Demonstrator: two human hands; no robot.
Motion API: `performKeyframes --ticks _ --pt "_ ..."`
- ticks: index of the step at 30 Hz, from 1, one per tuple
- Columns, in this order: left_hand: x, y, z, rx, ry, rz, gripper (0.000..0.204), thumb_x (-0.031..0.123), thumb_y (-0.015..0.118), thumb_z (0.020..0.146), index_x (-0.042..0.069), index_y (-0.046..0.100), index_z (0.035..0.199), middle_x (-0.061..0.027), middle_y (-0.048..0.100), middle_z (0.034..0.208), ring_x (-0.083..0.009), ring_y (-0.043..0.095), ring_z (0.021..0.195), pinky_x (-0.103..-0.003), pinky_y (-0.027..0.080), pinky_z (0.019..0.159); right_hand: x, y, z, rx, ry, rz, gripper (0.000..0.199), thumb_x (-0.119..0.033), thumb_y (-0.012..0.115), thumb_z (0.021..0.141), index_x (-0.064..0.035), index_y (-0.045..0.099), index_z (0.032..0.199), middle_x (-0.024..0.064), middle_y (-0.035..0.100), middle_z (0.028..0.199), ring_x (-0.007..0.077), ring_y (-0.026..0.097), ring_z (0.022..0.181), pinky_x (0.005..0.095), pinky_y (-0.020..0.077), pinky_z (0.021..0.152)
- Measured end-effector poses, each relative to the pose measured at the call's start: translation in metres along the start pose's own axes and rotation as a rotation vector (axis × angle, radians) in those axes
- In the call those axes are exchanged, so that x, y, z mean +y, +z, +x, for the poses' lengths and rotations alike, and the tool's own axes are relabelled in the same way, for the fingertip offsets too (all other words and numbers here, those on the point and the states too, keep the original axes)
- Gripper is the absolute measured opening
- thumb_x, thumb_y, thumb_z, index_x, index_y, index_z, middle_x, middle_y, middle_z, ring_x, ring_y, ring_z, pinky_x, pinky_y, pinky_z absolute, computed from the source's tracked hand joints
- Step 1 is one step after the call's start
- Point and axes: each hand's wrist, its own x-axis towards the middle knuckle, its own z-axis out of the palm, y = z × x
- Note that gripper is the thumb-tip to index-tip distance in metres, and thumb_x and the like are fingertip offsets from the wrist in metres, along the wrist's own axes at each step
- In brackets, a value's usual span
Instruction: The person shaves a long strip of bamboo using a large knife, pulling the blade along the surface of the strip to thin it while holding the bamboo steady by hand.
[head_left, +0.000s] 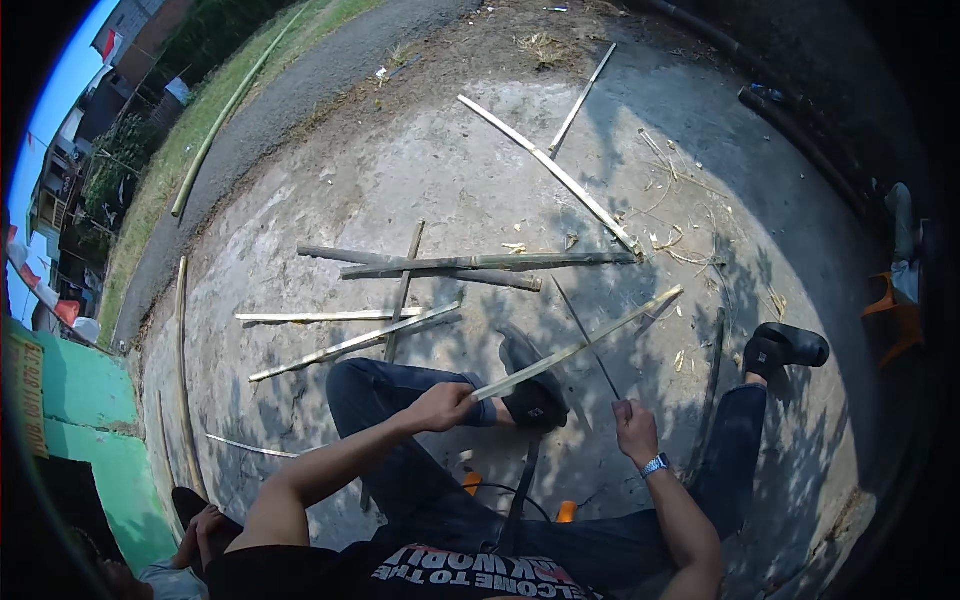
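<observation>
My left hand [443, 407] is closed around the near end of a pale split bamboo strip [585, 342]. The strip slants up and to the right, over my dark shoe [532, 385]. In my right hand [636, 432], the fingers grip a long, thin, dark, blade-like thing [597, 352]. It points up and to the left and crosses the bamboo strip in this view; I cannot tell whether the two touch. A silver watch [655, 464] is on my right wrist.
Split bamboo pieces [480, 265] lie crossed on the concrete ahead, and a long strip [550, 172] lies beyond. Shavings [680, 245] are scattered at right. Orange pieces [567, 512] and a dark cable [505, 488] lie between my legs. Another person's hands [205, 525] show at lower left.
</observation>
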Motion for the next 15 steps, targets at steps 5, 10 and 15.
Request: performKeyframes --ticks 5,10,15 --pt "0.027 0.023 0.023 0.037 -0.029 0.009 0.037 0.031 0.052 0.1 -0.002 0.07 0.107 -0.0235 0.069 0.09 -0.04 0.068 0.089 -0.046 0.052 0.08 -0.035 0.017 -0.028 -0.144 -0.175 -0.227 0.051 -0.054 0.056 0.098 -0.0046 0.066 0.089 0.0208 0.069 0.077 0.0435 0.068 0.077 0.0517 0.0529 0.066" --pt "-0.014 0.054 0.03 -0.02 -0.063 -0.027 0.039 0.034 0.054 0.1 0.0 0.071 0.107 -0.0183 0.071 0.089 -0.0312 0.071 0.086 -0.043 0.053 0.079 0.042 -0.006 0.027 0.065 0.056 -0.197 0.049 -0.053 0.055 0.099 -0.0062 0.069 0.092 0.0225 0.07 0.08 0.0455 0.068 0.081 0.0557 0.0524 0.071" --pt "-0.003 0.051 0.019 -0.029 -0.056 -0.194 0.041 0.032 0.052 0.098 -0.002 0.072 0.108 -0.0203 0.074 0.095 -0.033 0.072 0.09 -0.042 0.054 0.082 0.047 -0.006 0.019 0.19 0.146 -0.192 0.045 -0.052 0.055 0.098 -0.0097 0.071 0.098 0.0242 0.07 0.081 0.0465 0.067 0.084 0.0561 0.0523 0.072"
